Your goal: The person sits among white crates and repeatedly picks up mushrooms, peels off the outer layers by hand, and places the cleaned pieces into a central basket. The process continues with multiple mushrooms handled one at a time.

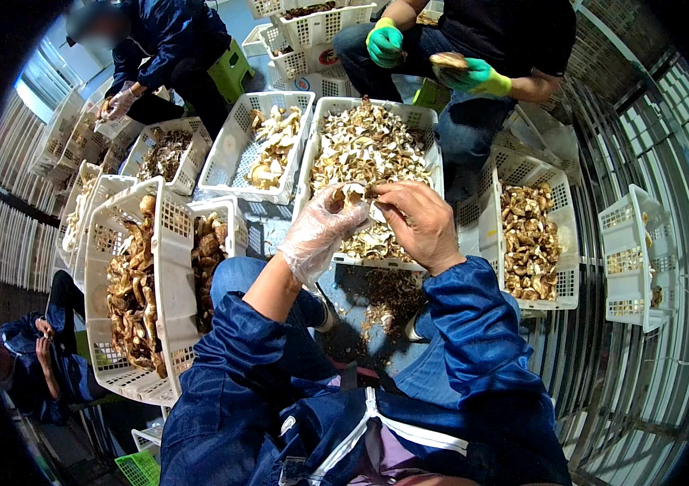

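My left hand [327, 231], in a clear plastic glove, holds a pale mushroom piece [350, 193] in front of me. Bare and close beside it, my right hand [420, 222] has its thumb and fingertips together at the piece's right side; whether it pinches something small there I cannot tell. Both hands are above the near part of a white plastic crate [303, 182] heaped with cut mushroom pieces [369, 143]. Dark crumbs and trimmings [387, 301] lie on the floor between my feet.
Left stand a crate of long brown mushrooms [132, 291] and a partly filled crate [211, 170]. A crate of brown mushrooms [532, 240] is at right. Opposite, a co-worker's green-gloved hand [472, 76] holds a large mushroom; other co-workers sit at upper left and lower left. Metal racks [673, 200] line the right.
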`<state>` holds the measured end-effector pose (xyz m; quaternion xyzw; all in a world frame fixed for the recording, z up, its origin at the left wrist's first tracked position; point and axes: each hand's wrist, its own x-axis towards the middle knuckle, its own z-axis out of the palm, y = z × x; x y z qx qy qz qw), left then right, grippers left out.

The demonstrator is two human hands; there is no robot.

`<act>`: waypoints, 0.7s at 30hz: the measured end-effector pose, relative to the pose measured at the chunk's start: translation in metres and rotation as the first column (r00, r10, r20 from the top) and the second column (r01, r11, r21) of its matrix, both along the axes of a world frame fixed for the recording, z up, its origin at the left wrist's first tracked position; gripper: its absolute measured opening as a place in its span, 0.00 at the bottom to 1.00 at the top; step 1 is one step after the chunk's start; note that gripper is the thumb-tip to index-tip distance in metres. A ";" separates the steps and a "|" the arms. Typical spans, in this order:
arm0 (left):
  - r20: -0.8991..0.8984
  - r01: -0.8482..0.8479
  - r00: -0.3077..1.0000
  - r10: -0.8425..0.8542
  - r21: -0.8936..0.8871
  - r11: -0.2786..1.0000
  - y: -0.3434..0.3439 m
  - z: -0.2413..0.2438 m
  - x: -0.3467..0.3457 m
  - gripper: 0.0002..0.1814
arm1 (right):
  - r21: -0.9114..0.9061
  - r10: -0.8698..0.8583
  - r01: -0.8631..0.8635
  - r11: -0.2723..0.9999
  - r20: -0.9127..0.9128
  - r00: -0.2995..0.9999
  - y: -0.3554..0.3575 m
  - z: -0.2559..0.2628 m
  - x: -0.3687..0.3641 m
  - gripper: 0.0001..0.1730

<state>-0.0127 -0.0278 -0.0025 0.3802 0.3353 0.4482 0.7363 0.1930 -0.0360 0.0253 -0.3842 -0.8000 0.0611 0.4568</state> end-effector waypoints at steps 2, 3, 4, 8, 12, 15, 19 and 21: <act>0.020 0.003 1.000 -0.002 -0.037 0.999 -0.001 0.000 0.001 0.20 | 0.003 0.000 0.000 1.000 0.004 1.000 0.000 0.001 0.000 0.11; 0.026 0.013 1.000 -0.012 -0.050 0.999 -0.001 0.001 0.001 0.20 | 0.002 -0.002 0.002 1.000 0.006 1.000 0.000 0.001 -0.001 0.11; 0.032 0.023 0.999 -0.021 -0.062 0.998 -0.001 0.002 0.001 0.20 | 0.000 -0.004 0.004 1.000 0.007 1.000 0.000 0.002 -0.001 0.11; 0.055 0.026 0.998 -0.021 -0.082 0.996 -0.004 0.004 0.003 0.19 | -0.001 -0.011 0.011 1.000 0.010 1.000 0.002 -0.002 0.001 0.11; 0.012 0.011 1.000 -0.010 -0.063 0.998 -0.001 -0.002 0.001 0.22 | -0.049 0.011 -0.013 0.999 -0.032 0.999 0.003 -0.002 0.001 0.12; -0.090 -0.032 0.995 0.033 0.020 0.999 0.003 -0.007 0.000 0.25 | -0.111 0.003 -0.012 0.994 -0.081 0.997 0.002 -0.003 0.000 0.11; -0.206 -0.034 0.977 0.050 0.078 0.996 0.004 -0.004 -0.002 0.26 | -0.343 -0.071 -0.007 0.939 -0.213 0.974 -0.006 0.007 -0.003 0.08; -0.225 -0.024 0.973 0.044 0.090 0.996 0.004 0.000 -0.001 0.27 | -0.438 -0.116 -0.016 0.899 -0.273 0.955 -0.007 0.009 -0.002 0.07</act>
